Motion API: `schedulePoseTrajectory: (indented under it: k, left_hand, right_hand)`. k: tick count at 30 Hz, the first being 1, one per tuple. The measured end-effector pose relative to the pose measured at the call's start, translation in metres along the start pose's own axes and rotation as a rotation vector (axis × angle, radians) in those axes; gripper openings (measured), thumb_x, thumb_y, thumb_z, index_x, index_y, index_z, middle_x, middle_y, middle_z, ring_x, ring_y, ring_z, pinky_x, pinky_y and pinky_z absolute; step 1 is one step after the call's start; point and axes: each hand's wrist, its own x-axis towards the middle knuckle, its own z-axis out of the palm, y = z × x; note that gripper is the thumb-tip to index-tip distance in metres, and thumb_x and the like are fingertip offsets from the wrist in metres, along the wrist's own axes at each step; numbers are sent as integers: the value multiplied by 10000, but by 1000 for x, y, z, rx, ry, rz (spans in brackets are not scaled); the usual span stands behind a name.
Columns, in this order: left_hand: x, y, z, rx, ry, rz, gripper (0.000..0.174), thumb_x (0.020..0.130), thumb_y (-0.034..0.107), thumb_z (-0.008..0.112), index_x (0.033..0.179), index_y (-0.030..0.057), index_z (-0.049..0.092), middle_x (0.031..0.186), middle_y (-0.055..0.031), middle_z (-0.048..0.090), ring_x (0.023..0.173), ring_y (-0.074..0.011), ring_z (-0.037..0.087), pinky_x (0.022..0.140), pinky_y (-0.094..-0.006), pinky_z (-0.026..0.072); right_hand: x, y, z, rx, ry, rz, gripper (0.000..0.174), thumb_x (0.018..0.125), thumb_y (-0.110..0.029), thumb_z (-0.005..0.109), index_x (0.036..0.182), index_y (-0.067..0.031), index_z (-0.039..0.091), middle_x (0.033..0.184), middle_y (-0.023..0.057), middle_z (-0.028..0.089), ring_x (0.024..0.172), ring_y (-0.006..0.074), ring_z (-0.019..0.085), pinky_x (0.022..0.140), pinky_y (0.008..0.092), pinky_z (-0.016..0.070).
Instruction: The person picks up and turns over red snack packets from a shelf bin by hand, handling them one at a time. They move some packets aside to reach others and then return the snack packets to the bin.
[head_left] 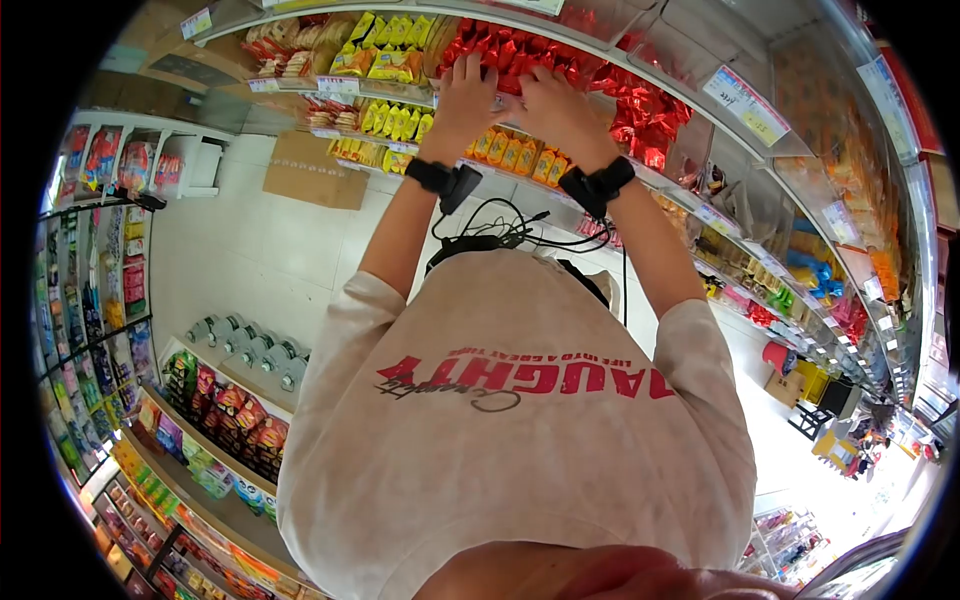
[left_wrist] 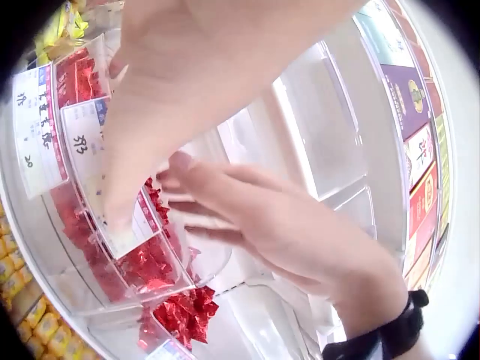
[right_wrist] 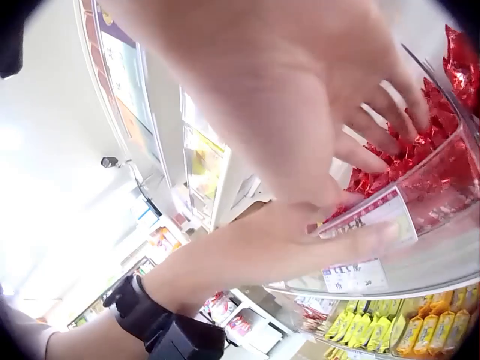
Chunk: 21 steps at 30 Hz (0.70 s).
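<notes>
Open floor (head_left: 255, 245) shows left of the clear bin (right_wrist: 442, 184). At its front edge I have the left hand (head_left: 468, 112), fingers extended, thumb on the price label (right_wrist: 403, 214); the right hand (head_left: 565, 115) spreads loosely over the red packets (right_wrist: 375, 178) inside. Any grip, I can't tell.

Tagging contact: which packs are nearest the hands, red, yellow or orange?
The red packs: left hand and right hand are at them; yellow packs and orange packs are farther.
</notes>
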Motion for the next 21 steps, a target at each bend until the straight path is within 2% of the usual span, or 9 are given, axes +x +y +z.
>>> schedulePoseTrajectory:
  k: [1, 4, 7, 10, 14, 16, 18, 19, 21]
  left_hand:
    - [0, 2, 4, -16, 82, 26, 674, 788, 499, 751, 1315, 95, 635, 1292, -121, 562, 1244, -354, 526, 1080, -526, 399]
    - [-6, -5, 12, -156, -11, 72, 676, 773, 375, 781, 1331, 45, 590, 1345, -111, 559, 1279, -346, 515, 1113, -509, 378]
    - [-8, -6, 9, -152, -86, 25, 669, 777, 318, 771, 1358, 52, 573, 1415, -97, 545, 1308, -322, 508, 1129, -505, 364]
    - [-10, -3, 12, -47, -57, 9, 672, 794, 282, 758, 1391, 60, 545, 1459, -86, 529, 1321, -311, 506, 1137, -495, 358]
    - [-7, -5, 21, 14, -143, -19, 695, 797, 241, 751, 1426, 72, 511, 1470, -76, 522, 1314, -315, 511, 1125, -492, 365]
    - [-2, -3, 12, -20, -196, -29, 703, 809, 300, 758, 1424, 63, 513, 1471, -85, 519, 1307, -317, 515, 1108, -492, 380]
    - [1, -2, 1, -101, -234, -45, 689, 829, 348, 763, 1409, 57, 531, 1454, -111, 529, 1313, -322, 509, 1104, -498, 384]
    - [2, -5, 3, -156, -130, -7, 682, 828, 389, 769, 1374, 41, 557, 1415, -132, 551, 1283, -338, 531, 1076, -499, 409]
    - [-3, -12, 9, -268, 71, 57, 688, 824, 470, 781, 1304, 8, 609, 1336, -173, 595, 1222, -371, 574, 1020, -502, 460]
  right_hand:
    - [-3, -1, 8, -13, 156, -58, 411, 964, -383, 579, 1089, -3, 675, 1126, 179, 683, 1106, 357, 646, 928, 479, 524]
    - [0, 7, 29, -2, -104, -59, 376, 936, -334, 596, 1094, 1, 658, 1137, 152, 664, 1154, 330, 617, 1047, 466, 457]
    - [-9, 12, 52, -44, 161, -105, 382, 832, -335, 648, 1008, -2, 712, 1079, 177, 680, 1125, 328, 615, 1117, 518, 373]
    - [-7, 1, 49, -65, 75, -40, 397, 822, -344, 643, 969, 16, 727, 1071, 191, 682, 1127, 356, 602, 1135, 546, 335]
    - [-1, -8, 45, -119, -42, 25, 381, 854, -297, 626, 1049, 22, 698, 1132, 192, 662, 1155, 345, 594, 1139, 493, 353]
    - [-1, -5, 40, -90, -76, 8, 360, 868, -251, 612, 1093, 17, 694, 1142, 192, 663, 1155, 340, 596, 1117, 480, 392]
    - [-16, -8, 23, 239, 173, -57, 297, 879, -164, 595, 1108, -1, 690, 1136, 178, 672, 1137, 325, 620, 1059, 441, 454]
    - [-25, -10, 9, 399, 300, -98, 275, 885, -121, 586, 1116, -9, 688, 1134, 171, 677, 1129, 317, 631, 1029, 421, 485]
    - [-53, -4, -25, 508, 325, 11, 271, 872, -59, 608, 1130, -18, 681, 1108, 166, 689, 1058, 311, 661, 903, 384, 530]
